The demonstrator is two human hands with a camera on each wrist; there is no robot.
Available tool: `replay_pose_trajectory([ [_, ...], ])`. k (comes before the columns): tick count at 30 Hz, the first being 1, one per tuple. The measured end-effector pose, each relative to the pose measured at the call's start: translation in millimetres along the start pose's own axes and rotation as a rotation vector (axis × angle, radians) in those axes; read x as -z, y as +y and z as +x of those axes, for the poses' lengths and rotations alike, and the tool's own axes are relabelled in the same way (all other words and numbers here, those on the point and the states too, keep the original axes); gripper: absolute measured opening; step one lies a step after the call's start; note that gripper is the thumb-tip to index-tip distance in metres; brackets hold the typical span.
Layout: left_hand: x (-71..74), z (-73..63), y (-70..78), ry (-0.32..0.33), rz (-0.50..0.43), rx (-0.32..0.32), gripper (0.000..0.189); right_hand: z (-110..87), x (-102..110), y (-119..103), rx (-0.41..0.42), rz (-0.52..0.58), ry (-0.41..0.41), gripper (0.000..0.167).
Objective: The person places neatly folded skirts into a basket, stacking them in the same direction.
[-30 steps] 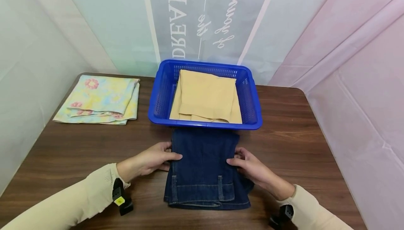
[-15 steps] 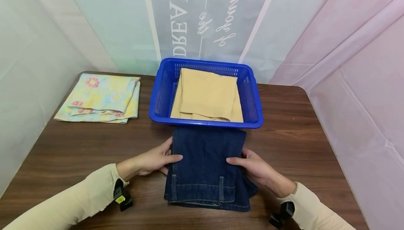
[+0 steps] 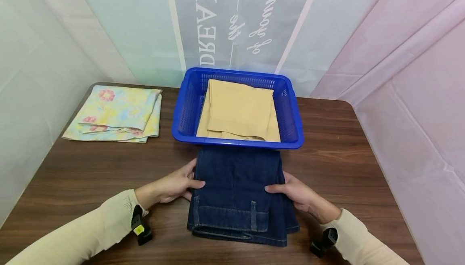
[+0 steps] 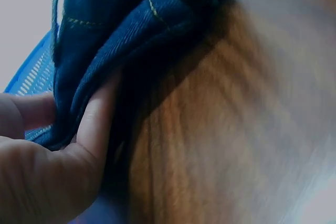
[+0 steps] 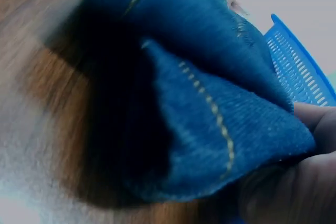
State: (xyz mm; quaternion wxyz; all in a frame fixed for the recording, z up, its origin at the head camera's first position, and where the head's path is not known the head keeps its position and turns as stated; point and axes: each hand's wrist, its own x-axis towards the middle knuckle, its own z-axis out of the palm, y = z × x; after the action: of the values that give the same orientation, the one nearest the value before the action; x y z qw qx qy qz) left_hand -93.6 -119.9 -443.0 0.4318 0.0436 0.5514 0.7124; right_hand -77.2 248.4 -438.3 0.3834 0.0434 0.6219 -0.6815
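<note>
Folded dark blue jeans (image 3: 236, 184) lie in front of the basket, waistband and belt loops toward the person. My left hand (image 3: 176, 184) grips their left edge, thumb on top and fingers beneath. In the left wrist view the thumb and a finger pinch the denim layers (image 4: 79, 61). On the opposite edge my right hand (image 3: 299, 194) holds the jeans the same way, thumb over the cloth. The right wrist view shows the folded denim (image 5: 210, 124) bulging between thumb and fingers, its yellow stitching visible. Fingers under the cloth are mostly hidden.
A blue plastic basket (image 3: 179, 123) stands right behind the jeans, with folded tan cloth (image 3: 239, 107) in it. Folded floral cloth (image 3: 118, 111) lies at the back left of the brown wooden table (image 3: 334, 152). Fabric walls enclose the back and sides.
Both hands keep hold of the jeans. The jeans have shifted slightly, and their lower layer shows more on the right. The right hand has moved a little to the right.
</note>
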Motion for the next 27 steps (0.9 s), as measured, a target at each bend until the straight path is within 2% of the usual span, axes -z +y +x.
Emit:
replay_pose_trajectory([
  [5,0.0,-0.4,-2.3,-0.018,-0.102,0.027,0.079,0.6,2.4,4.9,0.027,0.027,0.015,0.062],
  [12,-1.5,-3.1,-2.7,-0.011,-0.108,0.048,0.079,-4.1,0.0,8.8,0.043,0.057,0.032,0.046],
  [16,-3.6,-7.8,1.7,-0.011,-0.084,0.030,0.081,-11.5,-1.9,5.3,0.050,0.029,0.025,0.052],
  [20,-11.1,-19.4,13.2,-0.010,-0.039,0.019,0.081,-25.4,-4.6,-5.6,0.080,-0.016,-0.031,0.064],
  [24,-22.0,-32.5,31.7,-0.017,0.008,-0.014,0.079,-39.4,-6.6,-24.2,0.135,-0.059,-0.088,0.057],
  [27,-28.2,-37.6,50.7,-0.022,0.053,-0.037,0.080,-46.4,-6.8,-40.9,0.172,-0.093,-0.093,0.051],
])
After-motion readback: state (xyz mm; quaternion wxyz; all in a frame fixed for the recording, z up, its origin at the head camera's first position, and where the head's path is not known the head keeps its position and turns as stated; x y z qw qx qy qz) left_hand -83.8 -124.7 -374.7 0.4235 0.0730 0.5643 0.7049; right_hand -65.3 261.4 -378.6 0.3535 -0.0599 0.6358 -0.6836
